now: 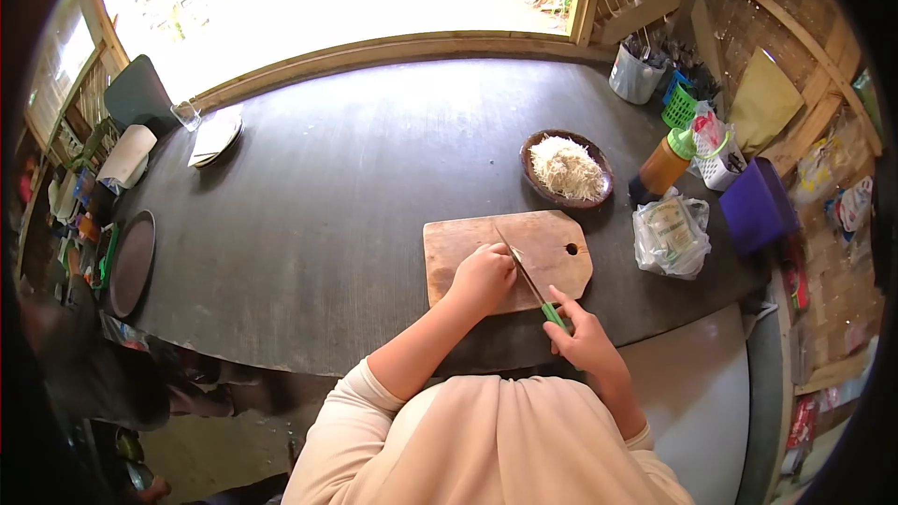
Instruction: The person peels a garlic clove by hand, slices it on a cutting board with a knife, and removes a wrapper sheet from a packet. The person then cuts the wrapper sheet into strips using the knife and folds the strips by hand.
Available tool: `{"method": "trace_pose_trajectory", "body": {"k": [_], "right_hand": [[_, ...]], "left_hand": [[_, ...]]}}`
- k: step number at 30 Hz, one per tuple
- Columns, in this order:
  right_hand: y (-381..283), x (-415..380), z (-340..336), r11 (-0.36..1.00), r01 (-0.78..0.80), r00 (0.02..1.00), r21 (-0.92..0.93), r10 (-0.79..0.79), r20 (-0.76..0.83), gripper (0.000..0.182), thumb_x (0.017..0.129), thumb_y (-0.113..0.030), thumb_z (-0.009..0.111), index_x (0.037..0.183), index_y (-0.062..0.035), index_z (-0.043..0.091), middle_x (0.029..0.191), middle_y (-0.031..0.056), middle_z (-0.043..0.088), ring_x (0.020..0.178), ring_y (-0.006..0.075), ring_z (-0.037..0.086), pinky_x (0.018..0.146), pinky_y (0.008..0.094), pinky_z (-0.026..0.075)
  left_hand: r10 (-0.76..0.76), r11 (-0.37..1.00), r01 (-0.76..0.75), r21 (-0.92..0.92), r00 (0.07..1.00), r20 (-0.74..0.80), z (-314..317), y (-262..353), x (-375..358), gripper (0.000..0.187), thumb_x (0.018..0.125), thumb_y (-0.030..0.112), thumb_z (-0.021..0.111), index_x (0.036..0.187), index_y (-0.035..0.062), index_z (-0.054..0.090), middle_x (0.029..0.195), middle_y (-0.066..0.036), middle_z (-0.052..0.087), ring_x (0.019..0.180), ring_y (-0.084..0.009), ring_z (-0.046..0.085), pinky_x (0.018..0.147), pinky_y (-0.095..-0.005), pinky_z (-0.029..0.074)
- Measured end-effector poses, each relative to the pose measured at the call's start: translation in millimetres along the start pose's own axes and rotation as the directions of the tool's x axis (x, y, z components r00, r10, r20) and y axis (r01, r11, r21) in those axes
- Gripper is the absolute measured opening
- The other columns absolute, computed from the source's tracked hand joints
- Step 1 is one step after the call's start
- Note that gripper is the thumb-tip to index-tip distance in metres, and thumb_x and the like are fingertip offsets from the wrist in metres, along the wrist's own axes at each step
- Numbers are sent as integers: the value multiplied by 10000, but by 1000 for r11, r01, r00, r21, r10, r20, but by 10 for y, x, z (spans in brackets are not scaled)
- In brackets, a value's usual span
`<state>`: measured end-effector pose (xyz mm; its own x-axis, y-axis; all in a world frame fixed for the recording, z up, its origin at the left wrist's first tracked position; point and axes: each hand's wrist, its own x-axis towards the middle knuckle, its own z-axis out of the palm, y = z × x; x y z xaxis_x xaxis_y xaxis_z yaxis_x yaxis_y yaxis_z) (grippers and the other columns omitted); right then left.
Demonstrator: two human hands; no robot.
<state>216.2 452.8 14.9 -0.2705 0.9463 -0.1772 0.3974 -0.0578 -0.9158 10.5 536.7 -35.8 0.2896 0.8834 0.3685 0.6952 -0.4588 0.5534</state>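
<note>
A wooden cutting board (449, 241) with a round hole lies near the front edge of the dark table. My right hand (585, 339) is closed round the green handle of a kitchen knife (527, 271), whose blade slants across the board toward the upper left. Pressed down on the board, my left hand (486, 276) has its fingers curled just left of the blade. A small pale bit shows by the fingertips, too small to name. Behind the board sits a brown bowl (533, 189) heaped with pale shreds (568, 168).
On the right stand a sauce bottle (658, 168), a plastic bag (672, 237), a purple container (756, 206), a green basket (680, 108) and a bucket of utensils (636, 75). Stacked plates (216, 138), a glass (186, 114) and a round tray (133, 264) are at left.
</note>
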Motion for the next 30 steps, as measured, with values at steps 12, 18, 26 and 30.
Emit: {"method": "trace_pose_trajectory", "body": {"k": [12, 18, 26, 30], "right_hand": [[125, -69, 120, 986, 153, 979, -65, -160, -128, 354, 941, -72, 557, 1291, -23, 555, 863, 135, 702, 516, 106, 595, 496, 265, 491], [123, -69, 184, 975, 201, 957, -91, -215, -195, 336, 939, -91, 566, 1270, -38, 582, 770, 100, 696, 509, 92, 576, 495, 261, 473], [137, -55, 220, 986, 164, 962, -39, -168, -214, 329, 944, -89, 570, 1269, -46, 595, 719, 65, 665, 546, 47, 527, 523, 239, 451], [168, -40, 221, 986, 161, 966, -36, -165, -200, 330, 945, -91, 574, 1273, -56, 597, 716, 56, 657, 542, 47, 518, 520, 237, 446]], "left_hand": [[6, 999, -8, 32, 998, 55, -46, 40, -4, 165, 830, 127, 600, 721, 33, 680, 851, -95, 632, 883, -289, 618, 800, -374, 521], [31, 994, -36, 102, 998, 57, -25, 50, -17, 108, 805, 114, 634, 733, 41, 668, 852, -91, 640, 848, -298, 624, 769, -386, 519], [32, 994, -36, 105, 999, 44, -66, 97, -12, 128, 817, 114, 634, 718, 38, 658, 831, -94, 627, 850, -288, 628, 784, -381, 522], [28, 994, -32, 101, 999, 41, -62, 94, -8, 129, 823, 116, 634, 729, 36, 671, 842, -95, 634, 845, -292, 627, 787, -377, 521]]}}
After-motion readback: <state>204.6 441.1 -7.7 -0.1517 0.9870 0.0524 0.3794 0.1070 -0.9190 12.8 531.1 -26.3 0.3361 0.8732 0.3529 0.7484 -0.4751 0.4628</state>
